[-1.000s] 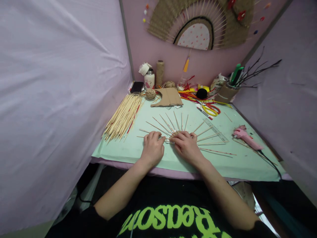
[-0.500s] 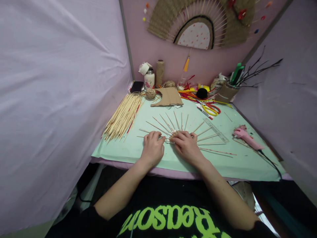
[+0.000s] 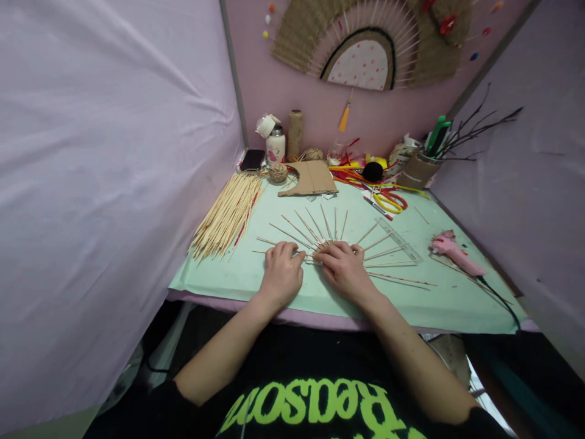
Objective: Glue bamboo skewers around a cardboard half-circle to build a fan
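Observation:
Thin bamboo sticks (image 3: 312, 225), some marked red, spread in a half-circle fan on the pale green table cover. At the fan's left side my left hand (image 3: 283, 271) rests low with curled fingers, thumb and forefinger closed on the inner end of a stick. My right hand (image 3: 342, 265) lies over the fan's centre, its fingers bent down and closed on the inner ends there. Both hands' fingertips are close together. What joins the sticks at the middle is mostly hidden under my right hand. A clear ruler (image 3: 399, 239) lies beneath the right-hand sticks.
A pile of bamboo sticks (image 3: 227, 216) lies left. Behind are cut cardboard (image 3: 315, 178), a twine ball (image 3: 277, 173), a bottle (image 3: 275, 146) and scissors (image 3: 388, 203). At right lies a pink glue gun (image 3: 458, 253) with a cord. A decorated fan (image 3: 361, 64) hangs on the wall.

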Tool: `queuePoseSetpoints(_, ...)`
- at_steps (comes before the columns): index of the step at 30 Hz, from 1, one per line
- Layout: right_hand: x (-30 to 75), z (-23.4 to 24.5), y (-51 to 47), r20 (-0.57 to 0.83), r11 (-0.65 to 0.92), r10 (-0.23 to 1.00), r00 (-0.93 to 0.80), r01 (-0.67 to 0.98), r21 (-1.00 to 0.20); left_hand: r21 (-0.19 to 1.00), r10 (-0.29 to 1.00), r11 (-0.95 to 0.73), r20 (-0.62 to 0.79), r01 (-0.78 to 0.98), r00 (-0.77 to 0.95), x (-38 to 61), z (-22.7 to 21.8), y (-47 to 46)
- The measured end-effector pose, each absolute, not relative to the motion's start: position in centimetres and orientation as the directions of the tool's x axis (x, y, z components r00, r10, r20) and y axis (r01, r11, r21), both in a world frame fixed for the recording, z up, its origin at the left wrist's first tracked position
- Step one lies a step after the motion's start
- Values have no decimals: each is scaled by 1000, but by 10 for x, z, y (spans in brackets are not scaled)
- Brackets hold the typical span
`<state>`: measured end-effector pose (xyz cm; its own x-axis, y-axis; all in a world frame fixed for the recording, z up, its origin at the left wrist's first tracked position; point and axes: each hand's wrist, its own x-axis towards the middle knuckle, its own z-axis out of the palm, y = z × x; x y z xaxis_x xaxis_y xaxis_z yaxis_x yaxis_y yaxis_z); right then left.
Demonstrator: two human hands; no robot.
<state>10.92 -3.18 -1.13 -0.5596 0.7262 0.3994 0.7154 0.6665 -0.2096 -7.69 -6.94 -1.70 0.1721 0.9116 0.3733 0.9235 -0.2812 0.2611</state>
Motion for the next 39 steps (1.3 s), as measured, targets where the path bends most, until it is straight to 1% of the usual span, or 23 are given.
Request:
queuePoseSetpoints(14, 109, -12, -31, 407, 667, 722, -560, 720, -192, 251, 906, -289, 382, 924, 180, -77, -18, -69)
queuePoseSetpoints(39, 109, -10, -32, 389, 662, 725, -569, 732, -162, 270, 913, -285, 368, 920, 175, -77, -17, -69)
